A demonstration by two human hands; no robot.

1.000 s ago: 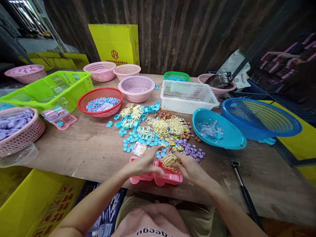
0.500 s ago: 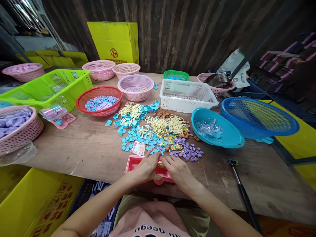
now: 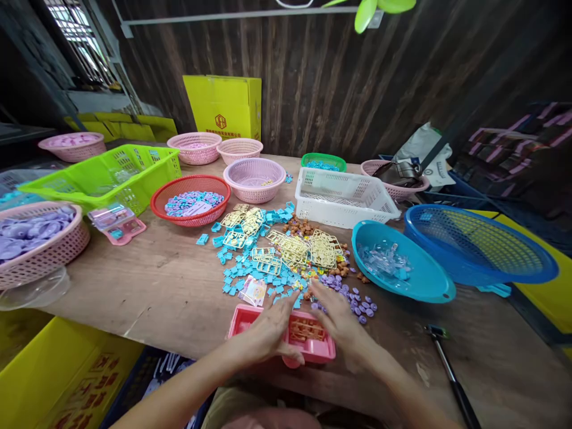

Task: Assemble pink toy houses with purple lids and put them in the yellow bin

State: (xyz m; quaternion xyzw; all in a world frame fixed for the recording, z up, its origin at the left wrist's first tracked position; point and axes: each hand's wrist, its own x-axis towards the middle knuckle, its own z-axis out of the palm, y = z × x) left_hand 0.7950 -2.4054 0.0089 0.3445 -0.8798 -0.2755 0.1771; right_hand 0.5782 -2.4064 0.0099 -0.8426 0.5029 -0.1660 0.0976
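Dim room; window [image 3: 83, 42] upper left blown out. Back wall [image 3: 286, 89] dark, worktop [image 3: 170, 280] evenly lit. Hands [image 3: 270, 328] slightly soft. Wide-angle stretch toward edges.

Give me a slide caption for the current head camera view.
Left hand and right hand open over a pink case holding molded frames, with blue pieces and purple discs beyond.

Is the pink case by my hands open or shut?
Open. The pink case has its right side uncovered, showing a parts frame inside; your left hand hides part of the rest.
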